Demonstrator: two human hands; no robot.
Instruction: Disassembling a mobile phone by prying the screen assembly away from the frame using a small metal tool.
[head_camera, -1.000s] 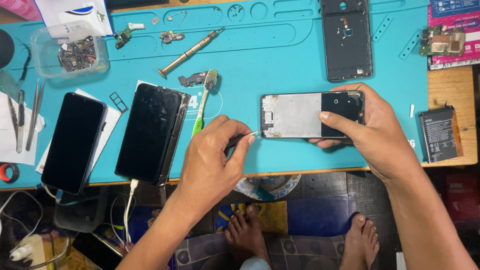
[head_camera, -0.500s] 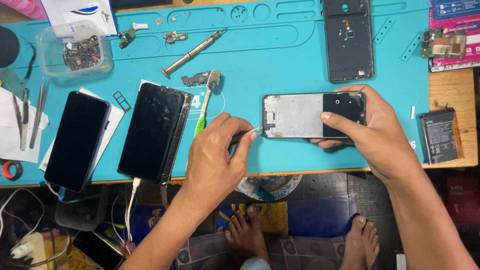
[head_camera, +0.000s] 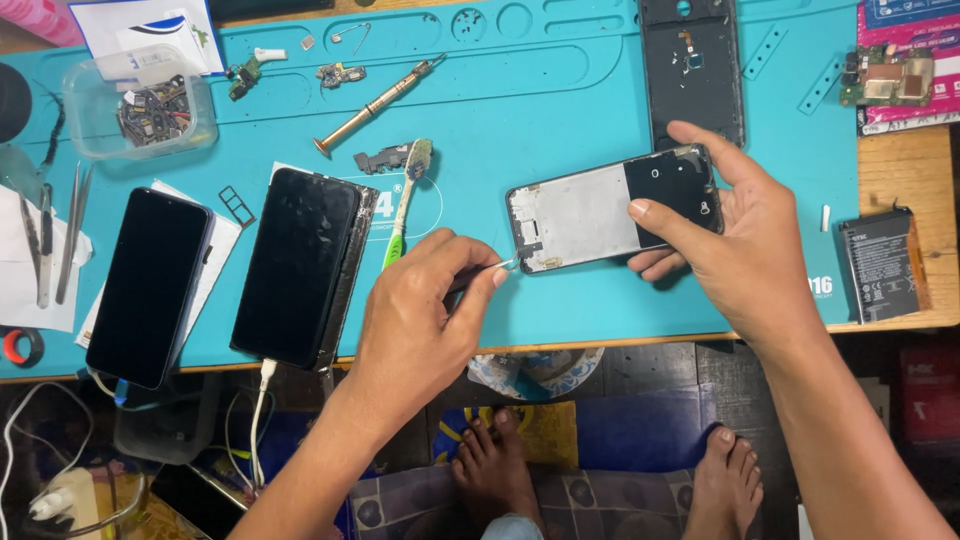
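Phone frame (head_camera: 585, 215) | raised just above the tabletop (head_camera: 560, 100), tilted toward the camera | right hand (head_camera: 745, 240) clamps its dark end, steadying it | left hand (head_camera: 420, 320) pinches tweezers (head_camera: 500, 267) closed, tips touching the frame's lower corner.

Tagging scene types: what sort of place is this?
Likely a phone repair bench: a teal repair mat, an opened phone frame in the hands, a loose battery, and a precision screwdriver.

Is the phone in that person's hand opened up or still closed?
Opened up. The phone in the right hand shows its bare metal inner frame, with no back cover on it. The left hand holds a thin tool at its corner.
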